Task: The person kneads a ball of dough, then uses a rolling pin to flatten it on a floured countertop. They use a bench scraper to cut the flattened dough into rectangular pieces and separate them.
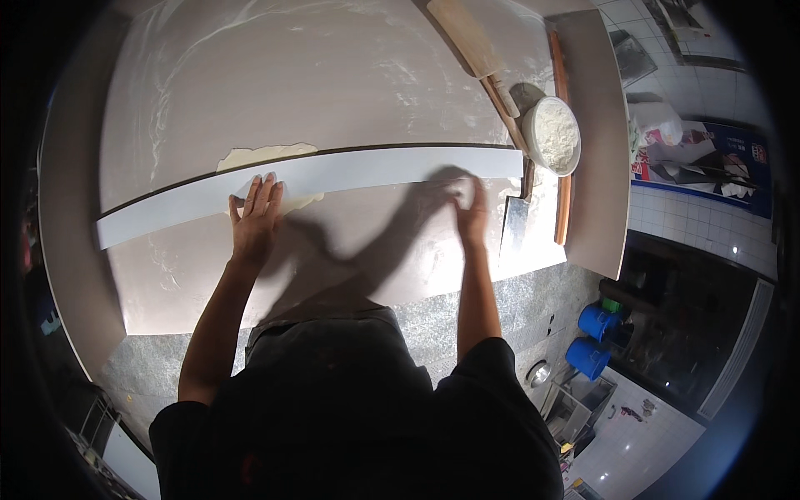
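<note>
A long white strip (pixel 387 165), like a flat board, lies across the floured work surface (pixel 375 81). Pale, thin dough (pixel 265 154) shows beyond its far edge and, in a smaller piece, along the near edge; the strip hides the middle. My left hand (pixel 255 219) rests with spread fingertips on the strip, left of centre, palm over the near edge. Toward the right end, my right hand (pixel 472 209) is slightly blurred, thumb and fingers apart at or just above the strip's near edge. Nothing is seen between them; whether they touch the strip is unclear.
A white bowl of flour (pixel 555 136) stands right of the strip's end. Nearby lie a wooden rolling pin (pixel 469 37), a broad metal blade (pixel 514 222) with a handle, and a reddish wooden stick (pixel 561 206). Raised side panels (pixel 590 137) border the surface. Blue buckets (pixel 587 358) stand lower right.
</note>
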`<state>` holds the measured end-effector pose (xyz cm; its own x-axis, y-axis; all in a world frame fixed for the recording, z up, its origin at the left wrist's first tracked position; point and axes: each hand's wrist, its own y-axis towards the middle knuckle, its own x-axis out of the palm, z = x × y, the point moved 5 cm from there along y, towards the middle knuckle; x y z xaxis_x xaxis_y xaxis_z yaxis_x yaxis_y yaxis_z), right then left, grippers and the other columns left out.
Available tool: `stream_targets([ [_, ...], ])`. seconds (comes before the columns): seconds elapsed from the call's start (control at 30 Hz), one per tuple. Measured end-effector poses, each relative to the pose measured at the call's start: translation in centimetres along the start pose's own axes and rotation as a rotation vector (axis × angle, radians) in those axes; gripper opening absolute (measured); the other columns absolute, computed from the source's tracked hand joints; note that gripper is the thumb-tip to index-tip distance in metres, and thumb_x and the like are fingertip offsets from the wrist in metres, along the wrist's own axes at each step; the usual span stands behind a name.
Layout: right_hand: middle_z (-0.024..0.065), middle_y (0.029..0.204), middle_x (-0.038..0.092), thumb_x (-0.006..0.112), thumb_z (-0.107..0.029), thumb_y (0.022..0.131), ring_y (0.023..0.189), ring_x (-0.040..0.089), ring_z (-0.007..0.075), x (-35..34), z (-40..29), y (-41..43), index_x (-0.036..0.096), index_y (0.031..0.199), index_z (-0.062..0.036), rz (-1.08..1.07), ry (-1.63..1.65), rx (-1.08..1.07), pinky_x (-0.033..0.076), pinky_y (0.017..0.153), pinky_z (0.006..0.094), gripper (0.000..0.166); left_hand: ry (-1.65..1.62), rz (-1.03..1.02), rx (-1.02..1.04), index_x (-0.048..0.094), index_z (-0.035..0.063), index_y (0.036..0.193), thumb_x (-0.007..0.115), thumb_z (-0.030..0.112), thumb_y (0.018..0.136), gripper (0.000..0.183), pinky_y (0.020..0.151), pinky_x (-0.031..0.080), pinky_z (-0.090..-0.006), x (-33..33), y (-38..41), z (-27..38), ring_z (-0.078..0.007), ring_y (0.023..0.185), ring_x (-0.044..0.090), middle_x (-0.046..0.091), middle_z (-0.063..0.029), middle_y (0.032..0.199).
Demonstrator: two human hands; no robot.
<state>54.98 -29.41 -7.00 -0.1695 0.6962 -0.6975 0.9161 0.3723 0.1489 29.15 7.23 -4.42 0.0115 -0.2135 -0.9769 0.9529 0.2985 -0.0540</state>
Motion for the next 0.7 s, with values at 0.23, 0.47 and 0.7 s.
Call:
stream_targets([
  [0.23, 0.0189, 0.072, 0.067, 0.059, -0.011, 0.092, 0.048, 0.062, 0.0230, -13.5, 21.2, 2.3, 0.032, 0.141, 0.0009, 0.405, 0.494, 0.919, 0.047, 0.037, 0.0312, 0.057, 0.052, -0.077, -0.009, 0.035, 0.0094, 0.147, 0.047, 0.011, 0.093, 0.055, 0.104, 0.027, -0.0722, 1.0, 0.2, 0.0, -0.0268, 0.147, 0.025, 0.028, -0.0084, 0.158],
  [0.47, 0.0136, 0.084, 0.069, 0.064, -0.033, 0.089, 0.068, 0.069, 0.0237, -11.5, 19.5, 6.0, 0.063, 0.102, -0.0006, 0.310, 0.538, 1.213, 0.058, 0.051, 0.0309, 0.035, 0.117, -0.244, -0.047, 0.033, 0.0131, 0.149, 0.056, 0.008, 0.089, 0.064, 0.108, 0.027, -0.0704, 0.1, 0.0, -0.2, -0.0258, 0.150, 0.015, 0.019, -0.0067, 0.159],
  [0.7, 0.0183, 0.090, 0.064, 0.058, -0.029, 0.095, 0.074, 0.067, 0.0282, -12.1, 19.6, 1.1, 0.059, 0.103, 0.0040, 0.163, 0.684, 1.161, 0.061, 0.062, 0.0334, 0.034, -0.005, -0.144, -0.089, 0.038, 0.0149, 0.146, 0.053, 0.004, 0.089, 0.060, 0.108, 0.026, -0.0716, 0.4, -0.1, 0.5, -0.0242, 0.149, 0.019, 0.020, -0.0050, 0.159],
])
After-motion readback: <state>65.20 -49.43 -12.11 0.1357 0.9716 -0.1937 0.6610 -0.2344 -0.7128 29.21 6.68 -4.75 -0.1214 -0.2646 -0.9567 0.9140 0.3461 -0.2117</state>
